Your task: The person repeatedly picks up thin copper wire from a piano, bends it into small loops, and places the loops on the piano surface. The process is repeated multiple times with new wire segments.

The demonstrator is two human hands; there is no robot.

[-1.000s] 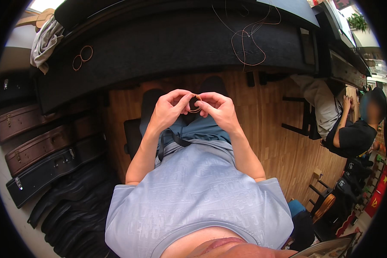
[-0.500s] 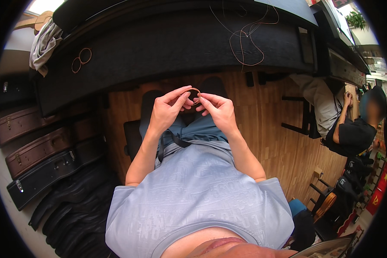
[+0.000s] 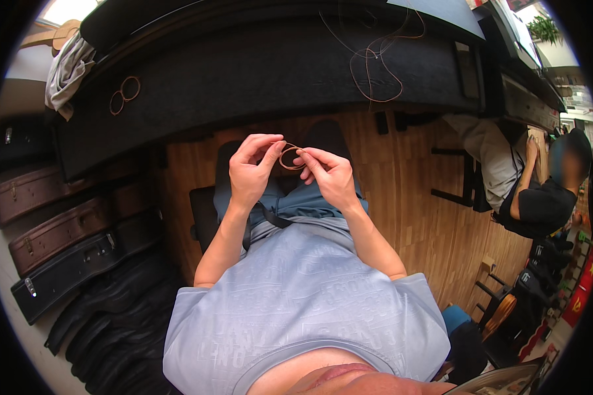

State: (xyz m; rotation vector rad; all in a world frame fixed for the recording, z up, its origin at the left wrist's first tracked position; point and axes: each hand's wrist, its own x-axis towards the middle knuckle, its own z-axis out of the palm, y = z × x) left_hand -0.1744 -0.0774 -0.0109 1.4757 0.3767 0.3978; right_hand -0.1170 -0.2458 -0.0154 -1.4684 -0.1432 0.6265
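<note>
Over my lap, my left hand [image 3: 250,170] and my right hand [image 3: 331,178] hold a small coil of copper-coloured string [image 3: 281,160] between them. It looks like a wound guitar string. Left thumb and forefinger pinch it at one side. On the other side, right thumb and fingertips close on the wire, and a thin stretch spans the gap above the ring. Beyond my hands, two similar coils [image 3: 139,85] lie touching at the left of the black table [image 3: 257,79]. Loose, tangled strings [image 3: 369,76] lie at its right.
Brown and black instrument cases [image 3: 62,230] stand in a row on my left. A grey cloth [image 3: 69,69] hangs over the table's left end, near a wooden guitar headstock [image 3: 64,33]. On the right another person [image 3: 540,204] sits, hands on a pale wooden piece [image 3: 541,155].
Both hands have shifted slightly left and nearer to me. The ring has tilted and hangs lower between my fingers, with a strand now stretched across above it.
</note>
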